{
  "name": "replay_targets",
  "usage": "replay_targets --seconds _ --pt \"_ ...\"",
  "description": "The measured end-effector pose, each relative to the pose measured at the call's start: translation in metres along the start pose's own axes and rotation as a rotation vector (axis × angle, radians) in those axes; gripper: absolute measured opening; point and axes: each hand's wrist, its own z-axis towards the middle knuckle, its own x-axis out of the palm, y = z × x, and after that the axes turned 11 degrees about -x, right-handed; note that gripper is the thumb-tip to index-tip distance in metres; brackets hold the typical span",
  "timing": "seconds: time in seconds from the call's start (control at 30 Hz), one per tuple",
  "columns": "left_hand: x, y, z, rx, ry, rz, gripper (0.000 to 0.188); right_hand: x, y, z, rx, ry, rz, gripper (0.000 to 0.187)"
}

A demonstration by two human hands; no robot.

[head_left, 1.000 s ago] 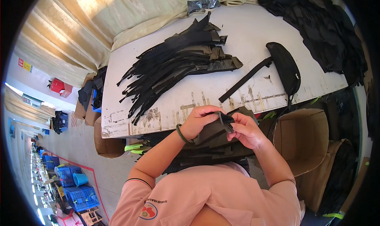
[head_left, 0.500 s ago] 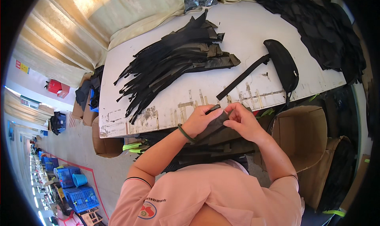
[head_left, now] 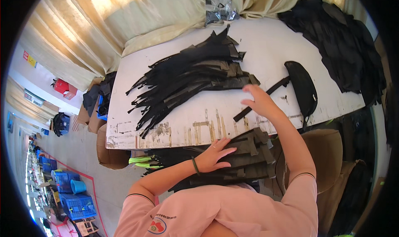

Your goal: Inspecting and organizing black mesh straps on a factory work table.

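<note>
A stack of black fabric pieces with brownish flaps (head_left: pixel 253 154) lies across my lap, against the table's near edge. My left hand (head_left: pixel 214 156) is laid on this stack, its fingers spread. Over the table my right hand (head_left: pixel 262 102) is open, thumb apart from the fingers and nothing visible between them. It is close to the right end of a fanned pile of black mesh-ended strips (head_left: pixel 187 75). A black strap (head_left: pixel 245 112) passes near and partly behind that hand. The strap joins a black curved pouch (head_left: pixel 302 87) at the right.
The white table (head_left: pixel 199 112) has worn, taped marks along its near side. A large heap of black fabric (head_left: pixel 341 41) covers its far right corner. Open cardboard boxes (head_left: pixel 324 154) stand below to the right. Silvery plastic packaging (head_left: pixel 219 4) sits at the back by the curtain.
Both hands have parted from the dark piece they were handling. My right hand has gone forward over the table; my left has come down flat on the lap stack. The view has shifted slightly.
</note>
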Motion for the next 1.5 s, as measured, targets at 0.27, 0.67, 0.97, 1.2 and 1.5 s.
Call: replay_targets --seconds 0.27,0.67,0.97,1.2,1.5 --pt "-0.119 0.105 0.044 -0.325 -0.656 0.471 0.081 0.049 0.000 0.122 -0.049 0.057 -0.428 0.095" --pt "-0.181 0.172 0.020 -0.501 -0.371 0.510 0.061 0.085 -0.023 0.056 -0.304 0.123 -0.543 0.073" --pt "-0.247 0.181 0.160 -0.567 -0.278 0.612 0.120 0.093 -0.006 0.040 -0.283 0.102 -0.530 0.073" --pt "-0.244 0.217 0.199 -0.687 -0.032 0.558 0.120 0.098 -0.008 0.037 -0.271 0.077 -0.498 0.075" --pt "-0.254 0.201 0.194 -0.460 -0.541 0.656 0.058 0.096 -0.006 0.040 -0.295 0.002 -0.458 0.072"
